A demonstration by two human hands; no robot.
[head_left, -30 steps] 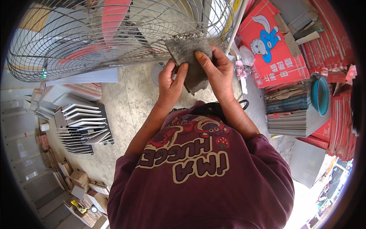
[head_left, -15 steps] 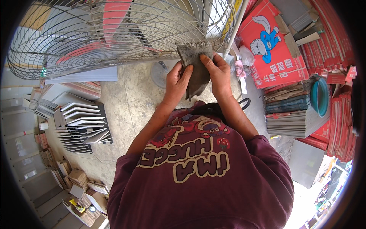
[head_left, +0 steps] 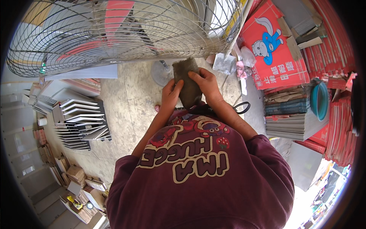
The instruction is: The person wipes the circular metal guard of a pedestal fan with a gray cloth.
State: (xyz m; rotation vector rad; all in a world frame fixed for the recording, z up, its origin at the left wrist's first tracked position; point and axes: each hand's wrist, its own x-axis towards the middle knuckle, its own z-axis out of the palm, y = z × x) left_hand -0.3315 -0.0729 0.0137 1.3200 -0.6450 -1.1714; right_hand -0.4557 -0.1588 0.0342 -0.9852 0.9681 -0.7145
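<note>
Between my two hands is a dark grey-brown, dusty, cloth-like flat piece [head_left: 189, 88], held up in front of my chest. My left hand [head_left: 170, 95] pinches its left edge, thumb on the face towards me and fingers hidden behind. On the other side, my right hand [head_left: 207, 87] grips the right edge, its thumb also pressed on the near face. Just beyond the piece stands the wire cage of a large fan [head_left: 152, 45], with red blades showing through.
At the left, a black rack [head_left: 103, 122] holds several tile panels. A red carton [head_left: 280, 53] with a cartoon horse leans at the upper right. A teal basin [head_left: 319, 101] rests by stacked grey tiles [head_left: 286, 126]. The concrete floor [head_left: 126, 91] shows between them.
Both hands have come down and nearer to my chest with the cloth-like piece. Its ragged, fluffy top edge now looks straighter, and more of its face shows.
</note>
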